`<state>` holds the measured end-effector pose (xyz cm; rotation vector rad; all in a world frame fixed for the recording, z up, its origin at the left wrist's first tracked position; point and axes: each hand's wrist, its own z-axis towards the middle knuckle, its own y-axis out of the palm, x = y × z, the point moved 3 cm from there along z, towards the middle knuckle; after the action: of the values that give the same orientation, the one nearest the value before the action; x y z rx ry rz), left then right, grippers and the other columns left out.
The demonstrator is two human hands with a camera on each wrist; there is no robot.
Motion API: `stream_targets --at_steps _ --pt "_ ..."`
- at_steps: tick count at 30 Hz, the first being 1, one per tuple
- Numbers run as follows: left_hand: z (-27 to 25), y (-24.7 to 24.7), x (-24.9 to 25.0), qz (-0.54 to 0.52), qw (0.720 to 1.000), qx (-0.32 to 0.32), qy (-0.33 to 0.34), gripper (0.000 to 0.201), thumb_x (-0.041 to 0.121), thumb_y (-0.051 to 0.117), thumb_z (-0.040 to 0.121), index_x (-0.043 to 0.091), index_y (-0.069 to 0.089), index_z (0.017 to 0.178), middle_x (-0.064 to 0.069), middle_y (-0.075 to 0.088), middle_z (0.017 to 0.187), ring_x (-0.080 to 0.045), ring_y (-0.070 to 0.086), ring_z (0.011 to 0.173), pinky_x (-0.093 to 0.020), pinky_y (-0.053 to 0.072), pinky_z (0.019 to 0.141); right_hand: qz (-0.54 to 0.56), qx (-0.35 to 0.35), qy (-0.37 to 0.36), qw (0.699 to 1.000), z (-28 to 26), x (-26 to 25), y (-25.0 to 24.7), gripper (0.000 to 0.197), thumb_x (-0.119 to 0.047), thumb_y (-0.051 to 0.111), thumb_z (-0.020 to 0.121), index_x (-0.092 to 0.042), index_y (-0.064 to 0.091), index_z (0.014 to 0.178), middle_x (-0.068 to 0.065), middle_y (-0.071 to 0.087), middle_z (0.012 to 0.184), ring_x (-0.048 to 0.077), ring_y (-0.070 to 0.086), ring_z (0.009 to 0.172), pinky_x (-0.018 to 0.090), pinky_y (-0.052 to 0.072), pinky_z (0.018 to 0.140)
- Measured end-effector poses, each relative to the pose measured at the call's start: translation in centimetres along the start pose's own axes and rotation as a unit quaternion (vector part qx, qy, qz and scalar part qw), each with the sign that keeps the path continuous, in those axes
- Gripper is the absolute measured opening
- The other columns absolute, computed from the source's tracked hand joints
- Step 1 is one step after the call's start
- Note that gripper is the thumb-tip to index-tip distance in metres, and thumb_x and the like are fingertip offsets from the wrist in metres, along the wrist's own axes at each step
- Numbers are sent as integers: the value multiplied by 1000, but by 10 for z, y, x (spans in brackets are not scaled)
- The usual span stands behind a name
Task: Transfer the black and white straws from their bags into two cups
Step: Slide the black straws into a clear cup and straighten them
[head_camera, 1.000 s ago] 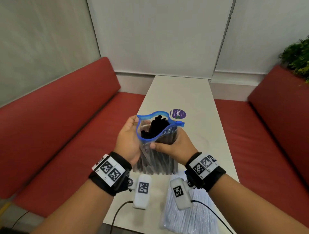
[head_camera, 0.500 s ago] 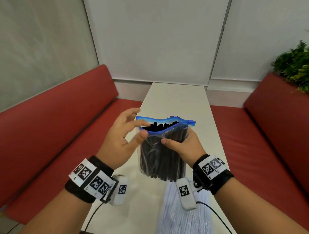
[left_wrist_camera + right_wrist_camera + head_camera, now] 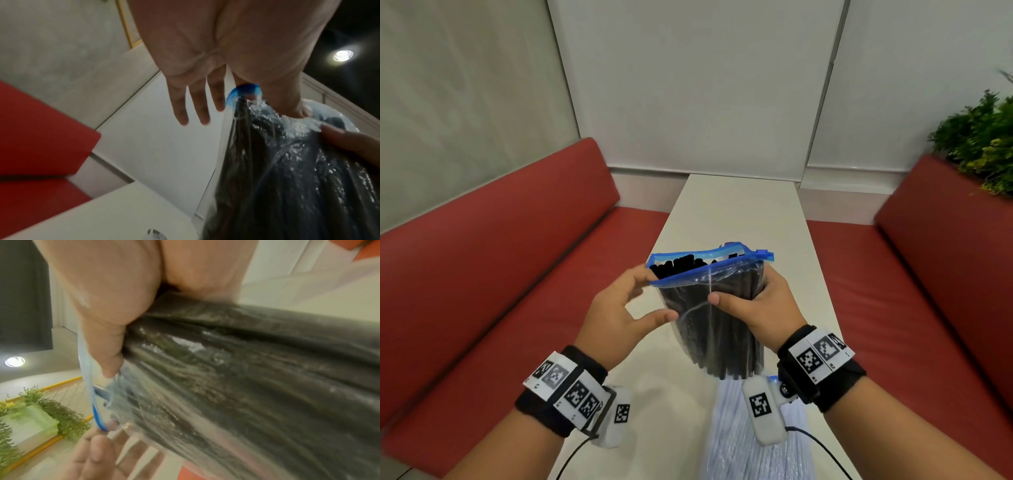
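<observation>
The head view faces down the counter (image 3: 739, 212); the wrist views look up closely along the left hand (image 3: 205, 48) and right hand (image 3: 107, 288), all sharing the straw bag (image 3: 715, 325).

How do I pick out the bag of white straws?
Find the long pale table between the red benches and follow it to its near end. The bag of white straws lies flat there, below the right hand; the blue-zipped bag of black straws is held up.
</observation>
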<state>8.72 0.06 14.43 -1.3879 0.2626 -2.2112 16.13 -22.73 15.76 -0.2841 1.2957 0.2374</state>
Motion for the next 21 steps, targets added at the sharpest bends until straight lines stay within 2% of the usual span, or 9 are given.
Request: stream_targets --at_steps 3,6,9,12,13,15,17,19,21 --pt "-1 11 -11 -133 987 -35 -80 67 48 93 61 39 50 112 -5 75 119 -22 73 111 -53 54 101 23 -25 -6 999 0 -4 8 48 -21 86 67 -16 64 110 1 77 104 11 73 98 23 59 83" --pt "-3 16 -11 -177 979 -31 -101 85 52 93 57 26 39 118 1 79 110 -18 76 102 -52 57 96 51 -30 -15 998 2 -4 13 47 -28 81 67 -16 62 108 -1 77 100 12 74 96 24 58 81" --pt "-9 28 -9 -197 967 -57 -148 114 60 93 49 21 26 133 14 77 114 -8 73 110 -41 57 100 52 -31 -32 998 5 -8 21 47 -36 70 76 -12 57 115 -1 73 102 10 72 96 27 58 83" --pt "-16 47 -3 -184 966 -81 -161 133 48 96 50 28 9 148 36 63 125 10 59 124 -15 52 98 35 -25 -49 998 6 -12 36 39 -46 48 86 -17 44 113 -6 61 102 -9 64 92 21 53 84" --pt "-17 51 -1 -181 968 -75 -154 132 37 97 55 28 7 151 36 61 127 12 56 126 -14 50 100 36 -15 -40 998 6 -12 40 39 -50 41 88 -18 39 111 -7 57 100 -12 61 88 20 50 85" --pt "-16 55 1 -173 973 -40 -147 124 14 96 63 26 11 153 24 61 129 14 57 122 -16 50 104 45 -3 -23 999 7 -10 44 37 -50 34 95 -17 38 109 -6 56 100 -12 60 86 23 50 85" --pt "-13 53 4 -159 977 5 -144 116 -1 91 66 27 17 151 19 61 124 19 60 112 -7 51 94 32 -13 -18 999 10 -8 44 27 -38 35 104 -19 52 109 -6 64 102 -3 64 95 26 54 88" --pt "-11 50 0 -154 978 33 -134 110 -7 90 65 32 24 144 17 63 120 16 63 108 -5 51 86 -19 -22 -20 999 13 -5 40 23 -30 40 104 -27 63 102 -11 71 98 5 68 96 32 56 89" --pt "-10 46 -6 -158 978 39 -129 107 -6 92 64 31 28 142 12 65 122 6 66 112 -13 56 90 -77 -35 -37 996 14 -3 35 21 -28 46 102 -29 66 96 -13 73 91 4 68 89 33 55 83"
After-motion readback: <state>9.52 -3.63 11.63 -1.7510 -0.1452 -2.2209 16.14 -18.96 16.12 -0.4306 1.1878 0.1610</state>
